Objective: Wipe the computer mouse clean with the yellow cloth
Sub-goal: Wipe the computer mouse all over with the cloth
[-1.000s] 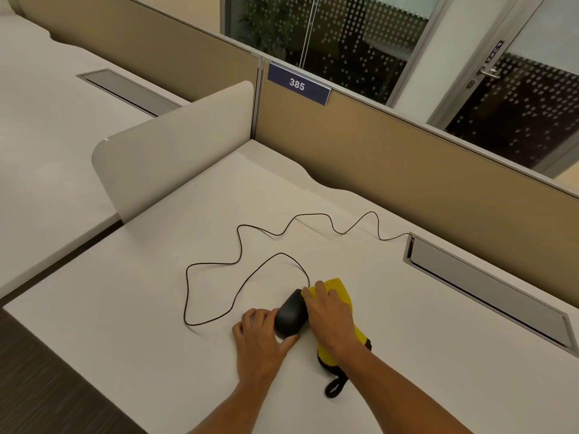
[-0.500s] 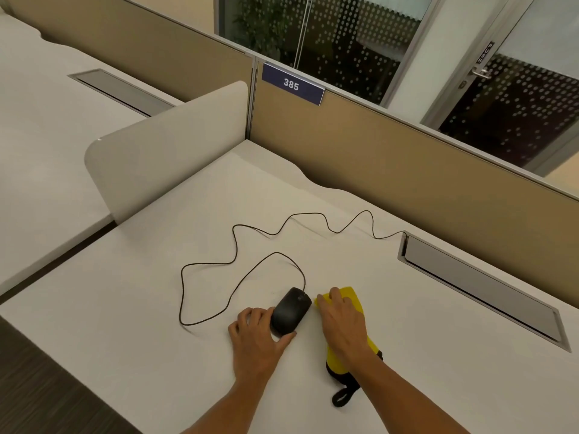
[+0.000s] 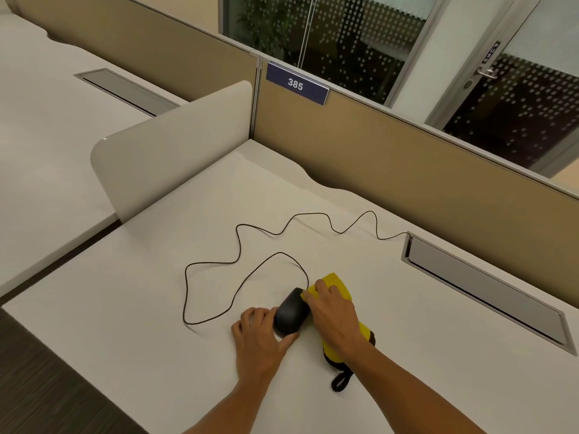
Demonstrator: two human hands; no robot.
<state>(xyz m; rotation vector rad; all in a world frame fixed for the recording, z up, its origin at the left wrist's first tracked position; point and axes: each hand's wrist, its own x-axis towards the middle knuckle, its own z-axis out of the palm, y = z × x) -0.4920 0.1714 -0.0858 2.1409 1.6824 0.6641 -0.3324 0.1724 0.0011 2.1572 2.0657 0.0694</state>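
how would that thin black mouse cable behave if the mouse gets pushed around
The thin black cable lies in loose curves on the white desk, so it is probably floppy and would trail along. Its far end enters the grey desk slot, so it could pull taut. The black computer mouse would likely slide easily.

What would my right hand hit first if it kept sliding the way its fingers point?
Probably the loop of black mouse cable just beyond the right hand and its yellow cloth; depth is uncertain.

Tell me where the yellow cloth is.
Head view, lower centre: the yellow cloth lies on the desk under the right hand, against the mouse's right side.
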